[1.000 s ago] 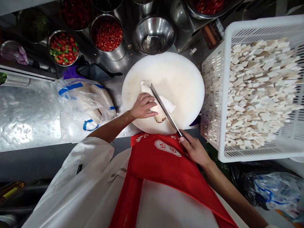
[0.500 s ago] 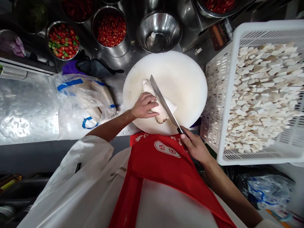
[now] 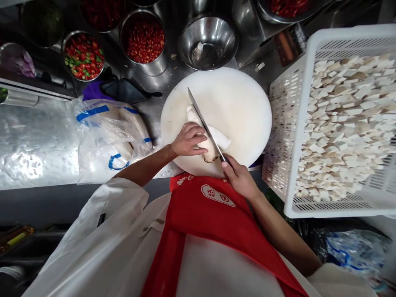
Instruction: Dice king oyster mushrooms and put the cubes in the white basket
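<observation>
A pale king oyster mushroom [image 3: 192,114] with a brown-edged end lies lengthwise on the round white cutting board [image 3: 247,111]. My left hand [image 3: 188,141] presses on it from the left with curved fingers, hiding its middle. In my right hand [image 3: 240,176] is the black handle of a long kitchen knife [image 3: 204,124]. The blade runs along the mushroom's right side, its tip pointing away from me. Whether the edge has entered the mushroom, I cannot tell. A flat white mushroom slice [image 3: 220,138] rests just right of the blade.
A white plastic basket [image 3: 295,119] of cut mushroom pieces stands at right. Left of the board lies a clear plastic bag [image 3: 105,123] with whole mushrooms. Behind are a steel bowl [image 3: 216,37] and containers of chopped chillies [image 3: 144,41].
The knife and my right hand have shifted left and away from me, bringing the blade over the mushroom's right side. My left hand stays on the mushroom.
</observation>
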